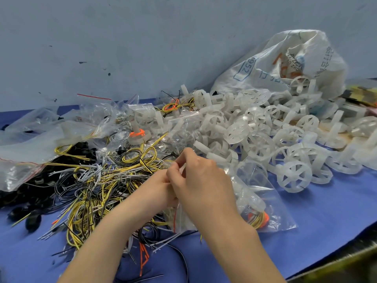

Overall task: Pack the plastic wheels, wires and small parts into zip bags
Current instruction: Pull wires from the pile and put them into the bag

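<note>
From where I sit at the controls, the blue counter (326,211) is crowded from its far edge almost to its near one, and that crowding is behind most of what I fear. The printed woven sack (285,58) slumps at the far right corner, and the pile of plastic wheels (265,135) spilling from it reaches toward the middle. I judge that a forearm dragged through it could push wheels off the right end. Left of centre the tangle of wires (98,186) lies loose and looped, with black small parts (26,193) beside it near the left edge. A strand snagged by a wrist may pull a whole clump along. The zip bag (255,193) being worked on lies near the middle toward the near edge, partly over the wires. What looks like a wheel and a yellow wire bundle (258,218) show through it. The right hand (200,180) and left hand (157,190) meet at its mouth, each pinching the clear film between thumb and fingertips, the left partly hidden behind the right. The film looks thin and slick. I expect it could slip from the pinch, seal crookedly, or trap a stray wire in the zip, leaving a gap for the load to escape.
</note>
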`<state>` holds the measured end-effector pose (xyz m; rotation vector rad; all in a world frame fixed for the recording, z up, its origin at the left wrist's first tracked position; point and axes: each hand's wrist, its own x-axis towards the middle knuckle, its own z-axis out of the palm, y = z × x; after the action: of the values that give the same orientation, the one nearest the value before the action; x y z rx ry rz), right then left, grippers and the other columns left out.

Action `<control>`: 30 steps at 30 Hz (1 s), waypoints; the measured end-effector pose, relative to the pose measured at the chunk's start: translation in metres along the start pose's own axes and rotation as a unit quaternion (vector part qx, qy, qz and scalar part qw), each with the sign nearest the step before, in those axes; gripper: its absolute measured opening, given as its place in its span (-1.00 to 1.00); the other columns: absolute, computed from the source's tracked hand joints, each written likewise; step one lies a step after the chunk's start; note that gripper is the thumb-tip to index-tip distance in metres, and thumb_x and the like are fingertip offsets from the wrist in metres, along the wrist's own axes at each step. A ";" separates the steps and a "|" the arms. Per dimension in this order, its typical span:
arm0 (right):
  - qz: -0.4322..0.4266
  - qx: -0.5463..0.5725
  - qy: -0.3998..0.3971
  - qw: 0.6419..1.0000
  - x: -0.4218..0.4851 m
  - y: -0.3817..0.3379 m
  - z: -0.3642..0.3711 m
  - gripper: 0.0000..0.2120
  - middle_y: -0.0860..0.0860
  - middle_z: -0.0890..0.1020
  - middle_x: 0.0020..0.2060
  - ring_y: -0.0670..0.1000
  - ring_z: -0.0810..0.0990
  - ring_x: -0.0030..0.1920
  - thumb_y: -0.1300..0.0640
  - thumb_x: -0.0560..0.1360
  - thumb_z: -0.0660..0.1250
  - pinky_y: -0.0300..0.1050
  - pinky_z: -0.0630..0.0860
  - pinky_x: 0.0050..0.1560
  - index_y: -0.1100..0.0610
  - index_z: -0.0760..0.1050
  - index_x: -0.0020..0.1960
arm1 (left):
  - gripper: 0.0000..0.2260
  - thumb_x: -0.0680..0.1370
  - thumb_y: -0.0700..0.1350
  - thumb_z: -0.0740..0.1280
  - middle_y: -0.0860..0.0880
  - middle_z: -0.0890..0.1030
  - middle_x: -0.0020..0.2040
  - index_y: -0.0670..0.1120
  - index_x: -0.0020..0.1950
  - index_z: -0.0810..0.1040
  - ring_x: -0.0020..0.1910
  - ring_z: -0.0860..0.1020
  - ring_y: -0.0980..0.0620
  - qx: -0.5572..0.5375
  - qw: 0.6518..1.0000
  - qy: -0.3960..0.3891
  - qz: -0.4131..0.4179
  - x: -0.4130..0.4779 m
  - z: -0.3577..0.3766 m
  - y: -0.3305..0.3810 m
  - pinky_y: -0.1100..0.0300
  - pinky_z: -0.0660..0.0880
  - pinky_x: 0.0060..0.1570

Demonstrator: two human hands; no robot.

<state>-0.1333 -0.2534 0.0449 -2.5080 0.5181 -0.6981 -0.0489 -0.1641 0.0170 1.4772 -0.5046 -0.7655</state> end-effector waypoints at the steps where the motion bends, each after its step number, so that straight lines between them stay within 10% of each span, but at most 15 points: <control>1: -0.001 0.017 -0.001 1.000 0.001 0.001 -0.001 -0.80 -0.01 0.60 -0.20 0.16 0.56 -0.12 -0.13 0.58 0.15 -0.01 0.40 -0.23 -0.02 0.40 -0.06 | -0.70 0.60 -0.05 0.24 -0.24 0.63 -0.05 -0.24 0.06 0.65 -0.16 0.59 -0.11 0.003 1.000 0.004 0.004 0.000 -0.002 -0.001 0.03 0.61 -0.20; 10: 0.039 0.160 0.131 0.978 0.022 0.029 -0.030 -0.63 -0.03 0.58 -0.42 -0.01 0.51 -0.36 -0.10 0.63 0.14 -0.02 0.40 -0.29 0.09 0.58 -0.14 | -0.57 0.42 0.29 0.29 -0.12 0.71 -0.04 -0.03 -0.07 0.71 -0.17 0.70 -0.08 0.029 1.000 0.005 -0.005 -0.023 -0.003 0.000 0.11 0.63 -0.26; 15: -0.036 0.121 0.076 0.989 0.010 0.000 -0.012 -0.68 -0.07 0.48 -0.42 0.06 0.47 -0.33 -0.07 0.64 0.16 -0.01 0.29 -0.30 0.04 0.43 -0.22 | -0.81 0.61 -0.05 0.28 -0.06 0.72 -0.14 -0.09 -0.02 0.66 -0.20 0.70 -0.02 0.105 0.993 0.039 0.048 -0.039 0.007 -0.010 0.22 0.62 -0.26; 21: -0.131 0.073 0.071 0.986 -0.007 -0.031 0.008 -0.76 -0.07 0.53 -0.34 0.04 0.49 -0.29 -0.09 0.62 0.16 -0.07 0.29 -0.32 -0.03 0.44 -0.17 | -0.57 0.57 -0.45 0.10 0.02 0.47 -0.66 -0.16 -0.46 0.42 -0.66 0.45 0.21 0.072 0.989 0.126 0.018 -0.046 0.003 -0.015 0.45 0.30 -0.64; 30: -0.118 0.073 0.066 0.988 -0.003 -0.025 0.015 -0.72 -0.12 0.35 -0.38 -0.02 0.31 -0.33 -0.06 0.62 0.18 -0.06 0.20 -0.32 -0.04 0.26 -0.23 | -0.58 0.64 -0.18 0.21 -0.09 0.61 -0.41 -0.06 -0.38 0.64 -0.46 0.57 0.07 -0.010 0.988 0.137 0.076 -0.047 0.006 -0.007 0.32 0.48 -0.48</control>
<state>-0.1216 -0.2268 0.0462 -2.4185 0.2053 -0.9601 -0.0858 -0.1340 0.0171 1.4791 -0.3930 -0.4371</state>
